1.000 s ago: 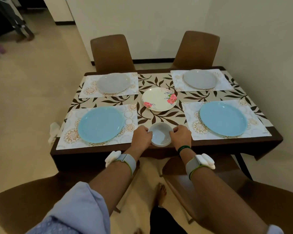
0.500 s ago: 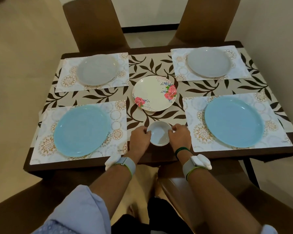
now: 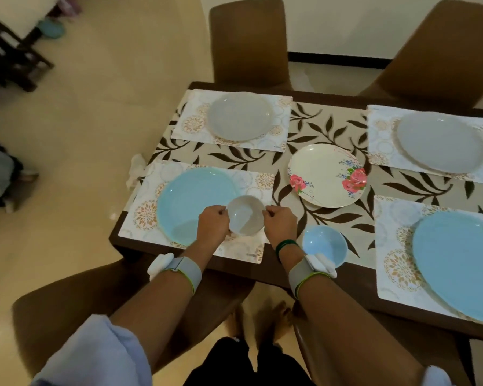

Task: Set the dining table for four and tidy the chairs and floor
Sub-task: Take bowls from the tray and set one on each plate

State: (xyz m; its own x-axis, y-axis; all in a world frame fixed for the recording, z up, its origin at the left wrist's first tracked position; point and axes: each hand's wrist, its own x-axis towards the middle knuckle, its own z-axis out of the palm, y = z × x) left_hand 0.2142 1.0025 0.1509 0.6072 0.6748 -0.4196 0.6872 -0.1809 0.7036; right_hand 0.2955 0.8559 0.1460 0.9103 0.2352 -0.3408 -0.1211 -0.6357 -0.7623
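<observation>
evidently left hand (image 3: 213,224) and right hand (image 3: 281,224) grip white bowl (image 3: 246,217) above blue plate (image 3: 190,199), table's (image 3: 354,285) near-left corner, for level centring.

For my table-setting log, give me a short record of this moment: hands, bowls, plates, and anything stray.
Hands: left hand and right hand grip the grey bowl by its rim
Bowl position: over the left blue plate, at its right edge; resting or lifted, cannot tell
Spare: blue bowl on the table near its front edge, untouched
Plates: right blue plate near; left grey plate, right grey plate far; floral plate in the middle; the four large ones on mats
Stray: crumpled cloth at the table's left edge
</observation>
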